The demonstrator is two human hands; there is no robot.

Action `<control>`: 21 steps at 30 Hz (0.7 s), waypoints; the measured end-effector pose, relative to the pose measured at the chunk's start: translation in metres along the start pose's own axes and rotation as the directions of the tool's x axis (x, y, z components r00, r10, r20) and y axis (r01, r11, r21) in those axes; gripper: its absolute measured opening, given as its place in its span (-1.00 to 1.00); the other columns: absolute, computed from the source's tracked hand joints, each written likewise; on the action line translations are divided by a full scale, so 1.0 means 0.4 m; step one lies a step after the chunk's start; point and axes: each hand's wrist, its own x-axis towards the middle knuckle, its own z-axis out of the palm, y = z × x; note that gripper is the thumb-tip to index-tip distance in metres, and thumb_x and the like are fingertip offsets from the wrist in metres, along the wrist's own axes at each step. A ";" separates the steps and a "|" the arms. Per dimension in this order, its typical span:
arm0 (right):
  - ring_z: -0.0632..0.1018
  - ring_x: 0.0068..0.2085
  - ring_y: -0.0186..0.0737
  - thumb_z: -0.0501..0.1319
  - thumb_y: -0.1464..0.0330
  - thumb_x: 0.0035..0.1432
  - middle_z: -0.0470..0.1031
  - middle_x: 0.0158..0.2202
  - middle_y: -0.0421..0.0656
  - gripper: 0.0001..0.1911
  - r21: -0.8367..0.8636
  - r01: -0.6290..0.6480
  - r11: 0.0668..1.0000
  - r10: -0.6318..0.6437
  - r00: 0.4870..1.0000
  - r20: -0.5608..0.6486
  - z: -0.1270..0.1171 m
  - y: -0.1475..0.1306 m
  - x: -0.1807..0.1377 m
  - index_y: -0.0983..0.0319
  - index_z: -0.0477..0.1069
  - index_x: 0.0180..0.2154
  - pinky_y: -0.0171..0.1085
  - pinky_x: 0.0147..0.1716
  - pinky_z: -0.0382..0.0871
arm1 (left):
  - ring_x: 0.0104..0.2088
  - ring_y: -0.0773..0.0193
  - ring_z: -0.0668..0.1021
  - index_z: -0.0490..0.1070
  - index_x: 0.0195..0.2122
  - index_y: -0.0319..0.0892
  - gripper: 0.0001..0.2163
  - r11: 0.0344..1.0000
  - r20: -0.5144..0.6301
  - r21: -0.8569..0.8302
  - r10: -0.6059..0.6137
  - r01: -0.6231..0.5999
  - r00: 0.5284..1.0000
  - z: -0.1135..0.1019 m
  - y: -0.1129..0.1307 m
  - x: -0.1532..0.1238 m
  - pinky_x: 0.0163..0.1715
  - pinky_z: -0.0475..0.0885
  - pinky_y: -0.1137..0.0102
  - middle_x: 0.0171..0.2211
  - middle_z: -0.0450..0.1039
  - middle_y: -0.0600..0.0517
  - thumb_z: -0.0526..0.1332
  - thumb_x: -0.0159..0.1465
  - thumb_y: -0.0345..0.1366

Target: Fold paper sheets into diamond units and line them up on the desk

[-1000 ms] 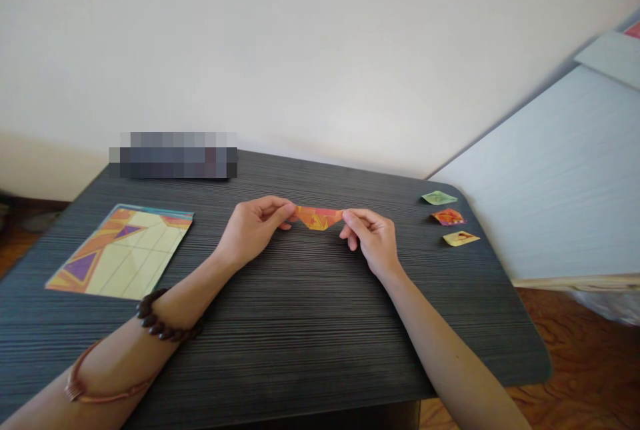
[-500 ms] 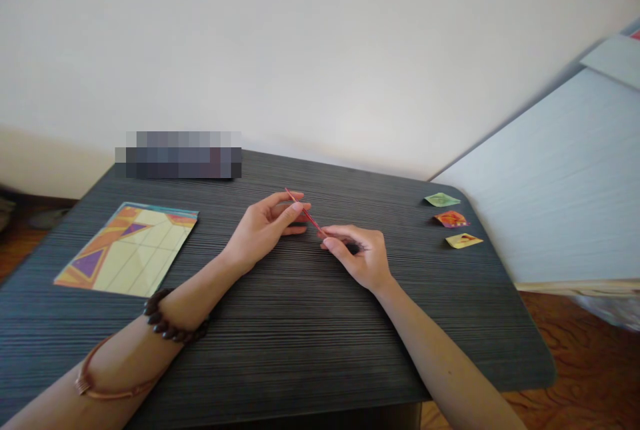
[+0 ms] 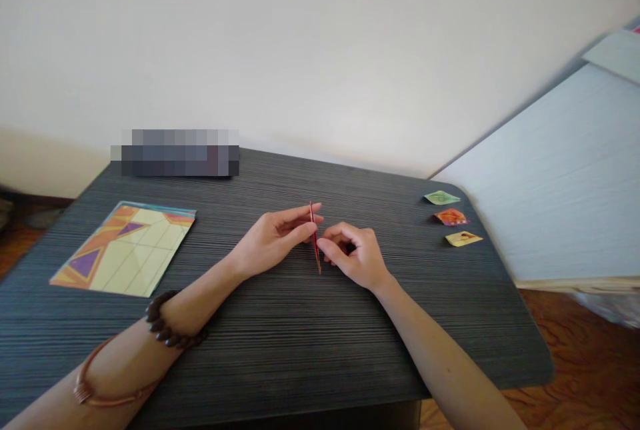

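Between the fingers, in the head view, a thin red folded paper is seen edge-on, pinched in the closed thumb and fingers of the bare left hand. Just beside it curls the bare right hand; whether it grips, I cannot tell. Well right of these fingers lie three small folded papers, well left a yellow-and-orange patterned paper stack.

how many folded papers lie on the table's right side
3, in a row: green paper farthest back, red-orange paper in the middle, yellow paper nearest the front.
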 end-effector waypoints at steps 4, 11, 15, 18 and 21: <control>0.41 -0.63 -0.42 0.21 0.19 0.09 0.45 -0.60 -0.24 -0.77 0.012 -0.012 1.000 0.012 1.000 0.010 -0.001 -0.002 0.002 0.24 0.38 -0.40 -0.41 -0.61 0.26 | -0.06 0.18 0.51 0.27 0.13 -0.27 -0.52 1.000 -0.007 0.001 0.002 -0.002 1.000 0.002 0.003 0.000 0.02 0.38 0.28 -0.01 0.45 -0.08 0.18 0.20 -0.20; 0.44 -0.60 -0.40 0.12 0.27 0.16 0.48 -0.56 -0.23 -0.84 -0.107 -0.001 0.994 -0.001 1.000 -0.023 -0.004 0.006 0.002 0.22 0.35 -0.37 -0.41 -0.58 0.27 | -0.03 0.16 0.50 0.27 0.12 -0.26 -0.55 0.996 -0.021 0.076 0.047 -0.045 0.999 -0.003 0.000 -0.003 0.00 0.39 0.29 0.02 0.43 -0.06 0.15 0.22 -0.21; 0.40 -0.60 -0.39 0.12 0.32 0.12 0.43 -0.60 -0.25 -0.84 -0.429 -0.038 0.902 -0.016 0.993 -0.121 0.000 -0.003 0.006 0.22 0.35 -0.47 -0.39 -0.55 0.19 | -0.03 0.16 0.50 0.34 0.08 -0.21 -0.60 0.952 -0.027 0.276 0.144 -0.131 0.989 -0.003 -0.009 -0.010 -0.01 0.39 0.32 0.02 0.44 -0.02 0.14 0.22 -0.20; 0.33 -0.64 -0.42 0.11 0.29 0.12 0.36 -0.66 -0.26 -0.72 -0.547 -0.042 0.836 -0.010 0.996 -0.092 0.004 -0.005 0.009 0.23 0.29 -0.59 -0.39 -0.57 0.11 | -0.07 0.18 0.53 0.38 0.04 -0.21 -0.64 0.887 -0.018 0.427 0.200 -0.173 0.980 0.001 -0.013 -0.013 -0.03 0.40 0.34 -0.05 0.49 -0.01 0.11 0.23 -0.23; 0.34 -0.64 -0.43 0.07 0.32 0.16 0.36 -0.66 -0.26 -0.71 -0.546 -0.028 0.837 -0.018 0.997 -0.078 0.008 -0.001 0.009 0.23 0.31 -0.58 -0.40 -0.56 0.11 | -0.13 0.20 0.55 0.34 0.07 -0.20 -0.63 0.837 -0.049 0.519 0.233 -0.174 0.971 0.011 -0.016 -0.014 -0.08 0.42 0.35 -0.10 0.52 -0.01 0.08 0.23 -0.27</control>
